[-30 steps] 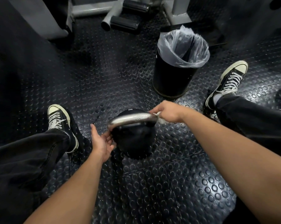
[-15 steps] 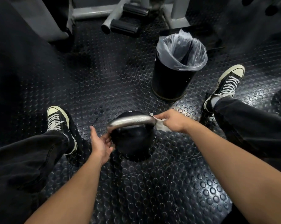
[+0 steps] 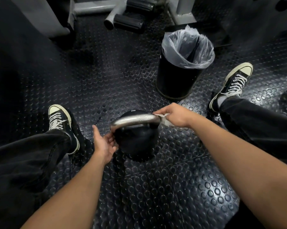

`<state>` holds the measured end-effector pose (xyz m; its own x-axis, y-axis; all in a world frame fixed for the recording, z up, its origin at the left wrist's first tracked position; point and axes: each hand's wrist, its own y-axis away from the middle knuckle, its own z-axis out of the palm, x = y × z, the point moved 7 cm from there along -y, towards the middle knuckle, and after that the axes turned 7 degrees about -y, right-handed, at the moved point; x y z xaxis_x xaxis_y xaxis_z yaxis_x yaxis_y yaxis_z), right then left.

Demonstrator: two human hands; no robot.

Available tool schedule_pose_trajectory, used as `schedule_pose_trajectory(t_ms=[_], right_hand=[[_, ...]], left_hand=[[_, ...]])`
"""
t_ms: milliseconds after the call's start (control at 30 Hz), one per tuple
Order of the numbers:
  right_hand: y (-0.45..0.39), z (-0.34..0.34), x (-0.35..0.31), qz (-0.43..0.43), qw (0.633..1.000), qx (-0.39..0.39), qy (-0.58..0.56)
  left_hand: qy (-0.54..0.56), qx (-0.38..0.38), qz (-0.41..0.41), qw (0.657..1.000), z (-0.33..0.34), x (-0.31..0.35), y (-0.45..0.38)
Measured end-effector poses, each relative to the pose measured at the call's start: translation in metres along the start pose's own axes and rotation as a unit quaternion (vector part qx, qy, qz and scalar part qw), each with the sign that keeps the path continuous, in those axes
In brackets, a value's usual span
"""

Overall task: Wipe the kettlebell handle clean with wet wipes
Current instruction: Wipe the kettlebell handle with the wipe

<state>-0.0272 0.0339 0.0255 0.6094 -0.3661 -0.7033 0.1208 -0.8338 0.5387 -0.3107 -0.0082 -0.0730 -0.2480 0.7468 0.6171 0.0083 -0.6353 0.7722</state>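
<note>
**Wipe at the handle's right end, most of the bar already shiny**

The right hand (image 3: 175, 115) pinches a crumpled white wet wipe (image 3: 164, 119) between thumb and fingers and presses it on the right-hand bend of the kettlebell handle (image 3: 136, 119). The kettlebell (image 3: 137, 142) stands on the studded rubber floor (image 3: 156, 187) between the 2 hands. The left hand (image 3: 104, 142) is spread, palm up, fingers cupping the ball just below the handle's left end, apparently steadying it.

Judging by the wet gleam along the top of the bar, wiping is well underway; the left bend beside the left hand and the underside probably remain. A lined bin (image 3: 180, 76) stands beyond the right hand for the used wipe.

Compared with 0.5 s ago, the right hand has shifted slightly back onto the bend; the left hand has barely moved.
</note>
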Motion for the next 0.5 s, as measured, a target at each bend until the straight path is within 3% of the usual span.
schedule_pose_trajectory(t_ms=[100,267,500], right_hand=[[0.003,0.005,0.013,0.026,1.0,-0.004,0.005],[-0.001,0.01,0.0,-0.001,1.0,0.017,-0.008],[0.01,0.031,0.025,0.047,0.99,0.083,-0.109]], left_hand=[[0.002,-0.007,0.007,1.0,0.001,-0.002,-0.002],[0.002,-0.003,0.001,1.0,-0.001,-0.002,-0.003],[-0.002,-0.01,0.011,1.0,0.0,-0.004,-0.008]])
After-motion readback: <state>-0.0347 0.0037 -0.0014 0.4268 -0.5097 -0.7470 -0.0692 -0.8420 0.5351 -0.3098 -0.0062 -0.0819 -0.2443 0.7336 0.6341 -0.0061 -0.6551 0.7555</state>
